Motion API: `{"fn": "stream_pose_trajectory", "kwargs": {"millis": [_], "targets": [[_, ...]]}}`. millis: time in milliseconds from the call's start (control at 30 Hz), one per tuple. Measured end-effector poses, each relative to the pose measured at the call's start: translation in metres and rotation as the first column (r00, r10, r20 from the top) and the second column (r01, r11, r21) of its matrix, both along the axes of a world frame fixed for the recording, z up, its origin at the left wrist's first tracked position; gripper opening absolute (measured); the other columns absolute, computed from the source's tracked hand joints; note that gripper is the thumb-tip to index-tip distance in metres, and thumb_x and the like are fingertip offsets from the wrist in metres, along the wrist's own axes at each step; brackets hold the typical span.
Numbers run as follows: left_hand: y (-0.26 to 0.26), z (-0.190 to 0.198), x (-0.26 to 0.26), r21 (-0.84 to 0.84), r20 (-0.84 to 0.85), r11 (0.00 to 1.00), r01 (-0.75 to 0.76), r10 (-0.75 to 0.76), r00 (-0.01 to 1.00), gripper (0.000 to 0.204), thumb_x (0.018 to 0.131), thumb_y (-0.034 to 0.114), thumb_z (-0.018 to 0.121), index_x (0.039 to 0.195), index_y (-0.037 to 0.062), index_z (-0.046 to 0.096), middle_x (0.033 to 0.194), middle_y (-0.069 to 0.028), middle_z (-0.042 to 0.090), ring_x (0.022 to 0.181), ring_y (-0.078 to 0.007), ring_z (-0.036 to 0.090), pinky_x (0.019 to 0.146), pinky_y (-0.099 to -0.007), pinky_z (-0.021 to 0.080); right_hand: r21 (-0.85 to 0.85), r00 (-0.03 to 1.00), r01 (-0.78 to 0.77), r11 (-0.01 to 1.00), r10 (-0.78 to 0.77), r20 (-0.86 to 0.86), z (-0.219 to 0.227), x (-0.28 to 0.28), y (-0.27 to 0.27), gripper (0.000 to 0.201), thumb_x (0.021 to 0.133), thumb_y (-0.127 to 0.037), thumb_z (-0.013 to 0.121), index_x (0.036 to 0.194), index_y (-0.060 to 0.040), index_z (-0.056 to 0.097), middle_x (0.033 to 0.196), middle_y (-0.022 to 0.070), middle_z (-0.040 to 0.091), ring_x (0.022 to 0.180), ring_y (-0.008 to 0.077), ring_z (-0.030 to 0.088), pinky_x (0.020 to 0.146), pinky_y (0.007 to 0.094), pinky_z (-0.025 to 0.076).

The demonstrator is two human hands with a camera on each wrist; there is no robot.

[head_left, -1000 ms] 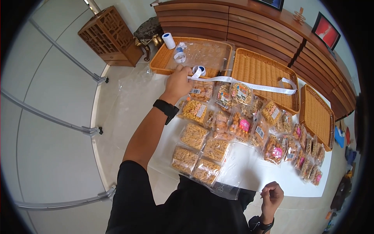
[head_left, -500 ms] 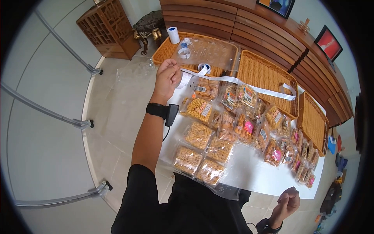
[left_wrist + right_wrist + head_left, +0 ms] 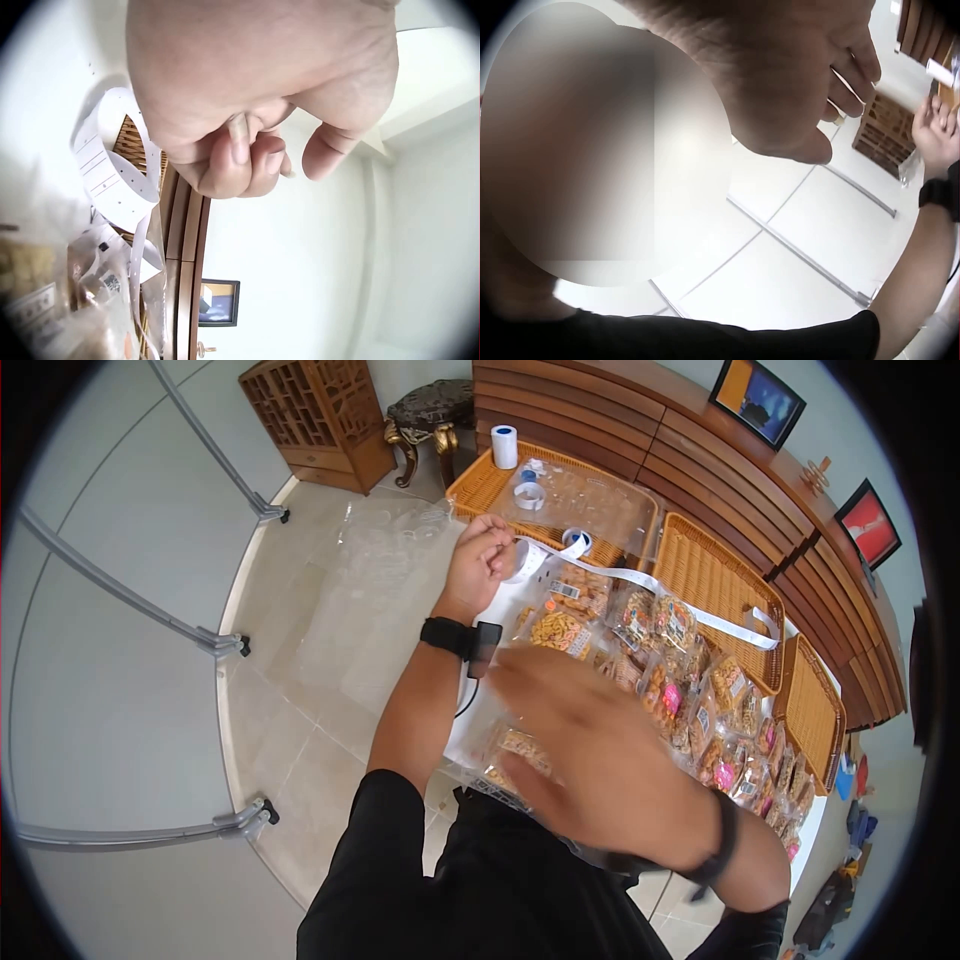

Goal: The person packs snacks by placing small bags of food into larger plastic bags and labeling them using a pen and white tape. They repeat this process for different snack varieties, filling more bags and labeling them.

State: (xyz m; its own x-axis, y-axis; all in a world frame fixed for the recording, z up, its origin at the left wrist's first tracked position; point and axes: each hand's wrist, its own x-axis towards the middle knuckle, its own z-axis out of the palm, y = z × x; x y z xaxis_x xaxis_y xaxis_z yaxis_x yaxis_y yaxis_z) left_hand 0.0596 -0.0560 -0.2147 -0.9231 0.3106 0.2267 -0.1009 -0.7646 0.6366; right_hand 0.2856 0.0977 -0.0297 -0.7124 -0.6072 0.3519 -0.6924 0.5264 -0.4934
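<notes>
My left hand [image 3: 478, 568] is raised beside the loose left end of a white label strip [image 3: 725, 626]. In the left wrist view its fingers [image 3: 229, 169] are loosely curled with nothing between them, the thumb stands apart, and the label strip [image 3: 105, 176] hangs behind it. My right hand [image 3: 600, 760], blurred, reaches across in front of me with fingers extended toward the small black camera [image 3: 485, 648] strapped on my left wrist. It holds nothing and hides part of the clear bags of snacks [image 3: 560, 632] on the white table.
A wicker tray [image 3: 470, 490] at the back holds a plastic sheet, label rolls and an upright white roll [image 3: 504, 448]. Two more wicker trays [image 3: 715, 550] stand to its right. Several snack bags [image 3: 725, 680] cover the table's right side. Clear plastic [image 3: 370, 570] lies on the floor at left.
My left hand has drawn back from the label strip it was touching. My right hand has swung from the table's near right edge up and left across the bags; the view has shifted.
</notes>
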Motion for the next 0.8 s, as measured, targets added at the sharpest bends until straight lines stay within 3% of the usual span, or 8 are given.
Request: {"fn": "stream_pose_trajectory", "kwargs": {"millis": [67,133,200,300,500,700,800], "targets": [[0.006,-0.001,0.001,0.018,0.011,1.000,-0.002,0.001,1.000,0.012,0.092,0.006,0.054,0.103,0.0088,0.051,0.083,-0.0033,0.054,0.056,-0.0087,0.041,0.046,-0.0226,0.030,0.013,0.988,-0.122,0.992,0.122,-0.093,-0.032,-0.033,-0.056,0.051,0.080,-0.021,0.071,0.124,0.0036,0.057,0.129,0.0218,0.059,0.124,0.0365,0.055,0.105,0.0459,0.044],[0.012,0.002,0.004,-0.030,0.028,0.999,-0.026,0.027,0.999,0.012,0.091,0.005,0.054,0.102,0.0084,0.051,0.079,-0.0027,0.052,0.054,-0.0084,0.041,0.045,-0.0222,0.029,0.174,0.981,-0.178,0.969,0.189,-0.053,-0.073,-0.063,-0.115,0.051,0.082,-0.027,0.071,0.121,0.0036,0.059,0.128,0.0213,0.059,0.124,0.0347,0.055,0.110,0.0464,0.038],[0.013,0.002,0.003,-0.073,0.032,0.997,-0.030,0.033,0.999,0.012,0.091,0.004,0.055,0.102,0.0079,0.051,0.076,-0.0023,0.050,0.053,-0.0082,0.040,0.044,-0.0220,0.028,0.299,0.982,-0.115,0.947,0.154,-0.110,-0.116,-0.082,-0.144,0.052,0.087,-0.038,0.066,0.120,0.0027,0.060,0.122,0.0195,0.063,0.120,0.0319,0.058,0.111,0.0455,0.035],[0.018,0.003,0.007,-0.107,0.014,0.994,-0.014,0.016,1.000,0.011,0.092,0.003,0.057,0.102,0.0059,0.051,0.074,-0.0012,0.049,0.051,-0.0065,0.039,0.043,-0.0220,0.027,0.618,0.985,-0.139,0.773,0.044,0.167,-0.136,-0.096,-0.154,0.055,0.094,-0.047,0.055,0.120,0.0004,0.063,0.117,0.0181,0.067,0.116,0.0294,0.060,0.108,0.0432,0.037],[0.030,0.004,0.014,-0.178,-0.054,0.984,-0.003,-0.007,0.999,0.010,0.095,0.005,0.057,0.103,0.0061,0.052,0.078,-0.0003,0.051,0.053,-0.0051,0.040,0.045,-0.0206,0.028,0.688,0.945,-0.228,0.688,-0.014,0.327,-0.116,-0.095,-0.147,0.051,0.098,-0.046,0.045,0.121,-0.0053,0.065,0.111,0.0161,0.071,0.106,0.0285,0.066,0.101,0.0424,0.040],[0.042,0.014,0.027,-0.156,-0.040,0.988,0.001,-0.007,0.999,0.013,0.091,0.001,0.056,0.102,0.0070,0.051,0.079,0.0006,0.050,0.054,-0.0041,0.041,0.045,-0.0201,0.029,0.761,0.942,-0.259,0.595,-0.019,0.335,-0.116,-0.091,-0.146,0.041,0.093,-0.032,0.047,0.107,-0.0056,0.074,0.104,0.0159,0.074,0.100,0.0313,0.070,0.091,0.0418,0.047],[0.046,0.017,0.032,-0.177,-0.046,0.984,0.010,-0.019,0.999,0.014,0.090,0.001,0.056,0.102,0.0068,0.051,0.081,0.0003,0.051,0.054,-0.0040,0.041,0.044,-0.0201,0.029,0.759,0.934,-0.254,0.600,-0.051,0.353,-0.111,-0.088,-0.145,0.039,0.090,-0.028,0.047,0.101,-0.0063,0.077,0.104,0.0164,0.074,0.098,0.0321,0.070,0.089,0.0417,0.047]]}}
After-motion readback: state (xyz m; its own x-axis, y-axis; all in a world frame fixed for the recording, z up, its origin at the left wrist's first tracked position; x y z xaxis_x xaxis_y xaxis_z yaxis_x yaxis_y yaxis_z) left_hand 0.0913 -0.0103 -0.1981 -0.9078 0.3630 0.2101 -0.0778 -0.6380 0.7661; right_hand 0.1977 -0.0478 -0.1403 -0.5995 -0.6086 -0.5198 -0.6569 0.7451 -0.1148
